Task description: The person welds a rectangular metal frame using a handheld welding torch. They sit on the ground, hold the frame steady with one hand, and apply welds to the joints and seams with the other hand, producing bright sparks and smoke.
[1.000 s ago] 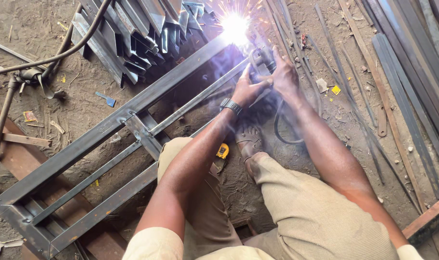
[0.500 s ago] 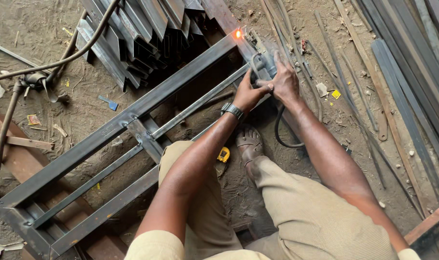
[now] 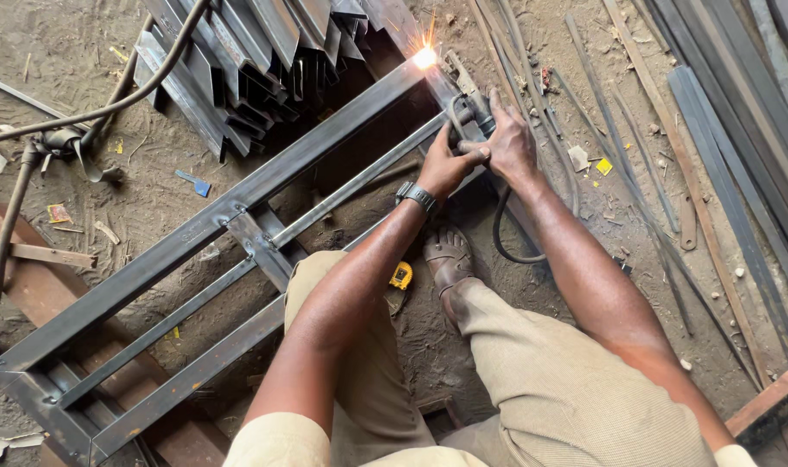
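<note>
Both hands grip a welding electrode holder [image 3: 474,117] at the far corner of a long steel frame [image 3: 204,233] lying on the dirt floor. My right hand [image 3: 511,143] wraps the handle, and my left hand [image 3: 446,164], with a dark wristwatch [image 3: 417,196], steadies it from the near side. A bright spark [image 3: 425,57] glows where the rod tip meets the frame's corner. A black cable [image 3: 502,229] loops down from the holder. My sandalled foot [image 3: 448,259] rests on the ground beside the frame.
A stack of steel angle sections [image 3: 256,52] lies beyond the frame. Long bars and strips [image 3: 723,147] cover the ground at right. A thick hose [image 3: 83,112] curves at upper left. A small yellow object [image 3: 401,277] lies near my knee. Wooden pieces [image 3: 31,253] sit at left.
The big welding flash of a second ago died to a small glow, and now a brighter spark with a few flying sparks shows again at the corner. Hands stayed on the holder.
</note>
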